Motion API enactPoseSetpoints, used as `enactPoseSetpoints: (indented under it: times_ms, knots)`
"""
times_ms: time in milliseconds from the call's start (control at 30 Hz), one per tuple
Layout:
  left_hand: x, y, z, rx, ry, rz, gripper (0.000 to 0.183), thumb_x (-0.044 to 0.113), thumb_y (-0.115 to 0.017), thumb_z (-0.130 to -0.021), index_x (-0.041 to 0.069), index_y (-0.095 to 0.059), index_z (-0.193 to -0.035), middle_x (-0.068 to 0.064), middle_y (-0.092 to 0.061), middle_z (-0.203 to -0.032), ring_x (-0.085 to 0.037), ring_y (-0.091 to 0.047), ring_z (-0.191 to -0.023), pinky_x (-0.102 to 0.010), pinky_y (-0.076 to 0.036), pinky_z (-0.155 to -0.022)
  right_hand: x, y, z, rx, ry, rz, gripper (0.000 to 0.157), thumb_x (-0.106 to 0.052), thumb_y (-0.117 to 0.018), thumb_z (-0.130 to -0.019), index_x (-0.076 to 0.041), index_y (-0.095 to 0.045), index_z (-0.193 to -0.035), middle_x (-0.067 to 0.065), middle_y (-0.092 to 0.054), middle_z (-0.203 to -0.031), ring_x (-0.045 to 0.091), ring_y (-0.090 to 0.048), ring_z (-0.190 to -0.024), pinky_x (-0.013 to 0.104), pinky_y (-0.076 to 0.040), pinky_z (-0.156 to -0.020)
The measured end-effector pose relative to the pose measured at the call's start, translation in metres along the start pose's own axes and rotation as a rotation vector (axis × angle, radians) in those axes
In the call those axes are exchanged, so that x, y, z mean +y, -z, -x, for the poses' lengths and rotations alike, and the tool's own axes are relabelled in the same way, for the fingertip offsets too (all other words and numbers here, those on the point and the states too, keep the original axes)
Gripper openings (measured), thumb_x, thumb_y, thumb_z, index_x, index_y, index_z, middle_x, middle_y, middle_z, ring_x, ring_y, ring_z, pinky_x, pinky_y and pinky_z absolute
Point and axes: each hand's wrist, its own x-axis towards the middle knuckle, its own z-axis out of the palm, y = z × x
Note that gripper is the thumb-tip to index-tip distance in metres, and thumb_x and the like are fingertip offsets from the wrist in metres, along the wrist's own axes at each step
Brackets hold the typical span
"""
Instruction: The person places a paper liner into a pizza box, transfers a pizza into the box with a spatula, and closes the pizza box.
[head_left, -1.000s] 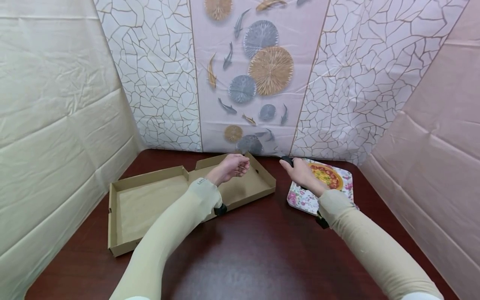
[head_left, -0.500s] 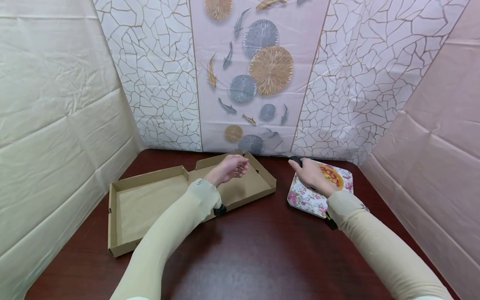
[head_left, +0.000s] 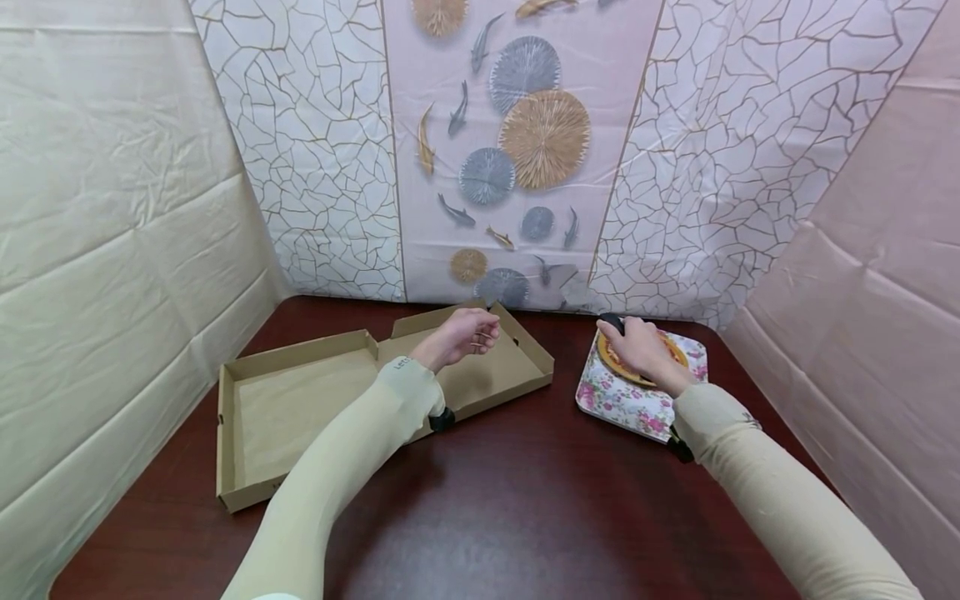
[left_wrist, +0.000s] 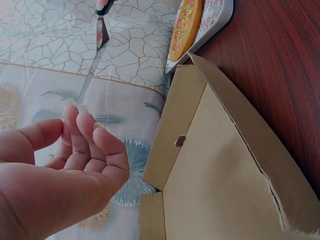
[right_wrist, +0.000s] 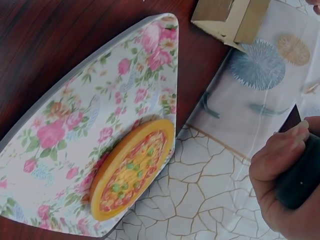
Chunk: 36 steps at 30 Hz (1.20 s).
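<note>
My right hand [head_left: 643, 346] grips the black handle [right_wrist: 300, 180] of a spatula with a flat metal blade [left_wrist: 92, 70]. It is raised over a round pizza [right_wrist: 132, 170] with an orange-yellow crust and red, yellow and green topping. The pizza lies on a white floral tray [head_left: 622, 408], partly hidden by the hand in the head view. My left hand [head_left: 465, 333] hovers over the right half of an opened cardboard box [head_left: 487, 379], palm turned inward. Its fingers are loosely curled, with nothing between them. In the left wrist view the blade's end overlaps the fingertips, far behind them.
The box's other half [head_left: 300, 408] lies flat to the left, its low walls standing up. Dark red-brown table [head_left: 495, 492] stretches in front of box and tray. A patterned cloth wall [head_left: 330, 167] rises behind, with cloth walls on both sides.
My right hand has moved right with the spatula, from the tray's left edge to over the pizza. The left hand, box and tray look unmoved.
</note>
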Motion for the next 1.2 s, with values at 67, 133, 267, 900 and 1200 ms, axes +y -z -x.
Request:
enactPoseSetpoints:
  times_ms: [67,133,267,900,1200]
  knots:
    - [0.000,-0.001,0.000,-0.003,0.003,0.003,0.016,0.015,-0.051,-0.099,0.006,-0.053,-0.086,0.001,-0.057,-0.066,-0.011,-0.052,-0.057,-0.023,-0.042,-0.056,0.003,0.002,0.001,-0.009,-0.007,0.006,0.052,-0.047,-0.035,-0.101,-0.002,-0.049,-0.080,0.010,-0.051,-0.069,0.023,-0.049,-0.056,0.030,-0.037,-0.054]
    - [0.001,-0.001,0.001,-0.003,0.008,0.009,0.015,0.015,-0.051,-0.099,0.005,-0.053,-0.088,0.000,-0.057,-0.067,-0.012,-0.051,-0.057,-0.024,-0.042,-0.056,0.006,0.005,0.003,-0.022,-0.014,0.011,0.053,-0.049,-0.034,-0.101,-0.003,-0.047,-0.078,0.009,-0.048,-0.067,0.021,-0.047,-0.054,0.030,-0.036,-0.053]
    - [0.001,-0.002,0.003,-0.005,0.016,0.016,0.016,0.015,-0.050,-0.099,0.004,-0.053,-0.088,0.000,-0.056,-0.067,-0.012,-0.050,-0.056,-0.025,-0.042,-0.056,0.013,0.009,0.007,-0.030,-0.010,0.001,0.054,-0.049,-0.032,-0.102,-0.003,-0.044,-0.075,0.006,-0.044,-0.061,0.018,-0.041,-0.047,0.031,-0.035,-0.049]
    - [0.001,-0.003,0.000,-0.010,0.027,0.020,0.019,0.016,-0.051,-0.099,0.006,-0.055,-0.083,0.000,-0.057,-0.067,-0.013,-0.051,-0.057,-0.025,-0.043,-0.057,0.041,0.027,0.025,-0.069,-0.025,0.039,0.051,-0.048,-0.035,-0.102,-0.007,-0.045,-0.073,0.002,-0.043,-0.057,0.017,-0.043,-0.047,0.030,-0.038,-0.049]
    - [0.004,-0.005,0.000,-0.010,0.031,0.016,0.016,0.017,-0.051,-0.099,0.002,-0.055,-0.093,0.000,-0.057,-0.067,-0.013,-0.052,-0.058,-0.025,-0.043,-0.057,0.051,0.032,0.036,-0.113,-0.011,0.038,0.054,-0.052,-0.036,-0.100,-0.007,-0.041,-0.070,-0.003,-0.036,-0.051,0.016,-0.044,-0.040,0.032,-0.041,-0.048]
